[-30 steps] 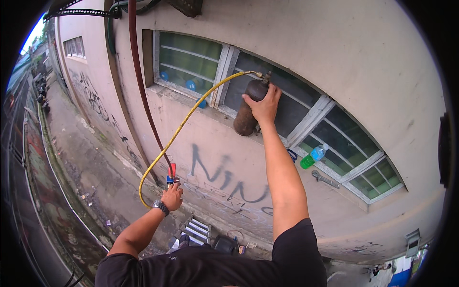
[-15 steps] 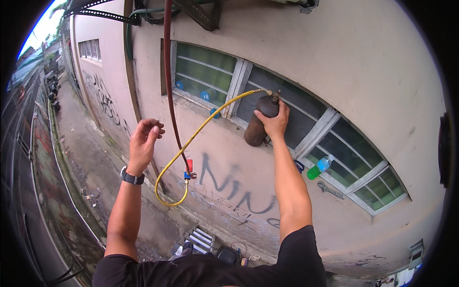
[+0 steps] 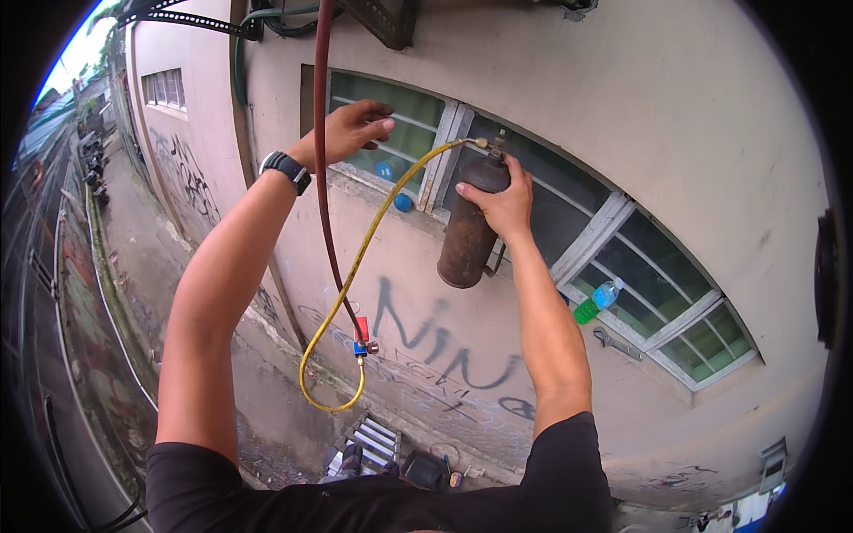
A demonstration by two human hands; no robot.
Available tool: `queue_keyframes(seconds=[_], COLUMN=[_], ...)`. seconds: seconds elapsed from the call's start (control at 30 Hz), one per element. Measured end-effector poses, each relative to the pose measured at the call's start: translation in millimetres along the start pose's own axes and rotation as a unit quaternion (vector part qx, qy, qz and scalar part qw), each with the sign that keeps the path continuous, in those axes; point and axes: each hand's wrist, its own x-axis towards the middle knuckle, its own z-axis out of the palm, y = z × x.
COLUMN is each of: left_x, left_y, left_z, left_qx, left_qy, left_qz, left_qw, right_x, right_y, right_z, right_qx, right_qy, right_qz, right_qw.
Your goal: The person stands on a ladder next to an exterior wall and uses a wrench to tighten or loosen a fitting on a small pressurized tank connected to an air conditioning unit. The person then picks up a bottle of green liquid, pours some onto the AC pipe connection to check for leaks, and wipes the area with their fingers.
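Observation:
My right hand (image 3: pixel 505 200) grips a rusty, dark metal cylinder (image 3: pixel 466 244) near its top, in front of the window. A yellow hose (image 3: pixel 382 213) with a brass end fitting reaches the cylinder's valve (image 3: pixel 498 142). It loops down to a small valve assembly (image 3: pixel 361 349), red and blue, hanging on a dark red hose (image 3: pixel 330 240). My left hand (image 3: pixel 364 126) is raised beside the red hose, left of the cylinder, fingers loosely curved and apart, holding nothing visible. Whether the yellow fitting is fully attached is unclear.
A bottle (image 3: pixel 597 302) with green liquid and a wrench (image 3: pixel 617 346) lie along the window ledge (image 3: pixel 418 209) at right. Metal brackets (image 3: pixel 382 22) project overhead. Far below are an alley (image 3: pixel 133 231), a slatted metal platform (image 3: pixel 373 440) and a black bag (image 3: pixel 426 471).
My left hand has left the valve assembly and risen up and rightward toward the window. The cylinder, still in my right hand, has shifted down in view, its base lower against the sill.

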Motion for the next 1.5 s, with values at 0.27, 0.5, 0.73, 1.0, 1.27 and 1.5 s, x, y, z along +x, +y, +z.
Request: queue_keyframes(seconds=[0.27, 0.5, 0.73, 1.0, 1.27, 1.5], left_x=[19.1, 9.1, -7.0, -7.9, -6.9, -10.4], left_y=[48.5, 55.7, 70.7, 85.5, 66.4, 69.2], left_z=[41.7, 18.3, -1.4, -26.0, -14.8, -7.1], left_qx=[0.045, 0.208, 0.231, 0.208, 0.166, 0.13], left_qy=[0.011, 0.099, 0.113, 0.094, 0.082, 0.07], left_qz=[0.089, 0.242, 0.254, 0.189, 0.189, 0.178], left_qw=[0.995, 0.943, 0.932, 0.955, 0.964, 0.973], right_x=[3.2, -0.7, -2.2, 16.3, 6.4, 3.7], right_y=[-75.1, -115.0, -142.3, -159.8, -145.2, -136.6], right_z=[-0.2, 7.6, 8.2, 11.6, 21.7, 16.4], right_qx=[0.05, 0.044, 0.02, 0.063, 0.078, 0.087], right_qy=[-0.047, -0.061, -0.064, -0.092, -0.075, -0.088], right_qz=[-0.04, -0.054, -0.109, -0.141, -0.14, -0.14], right_qw=[0.997, 0.996, 0.992, 0.984, 0.984, 0.982])
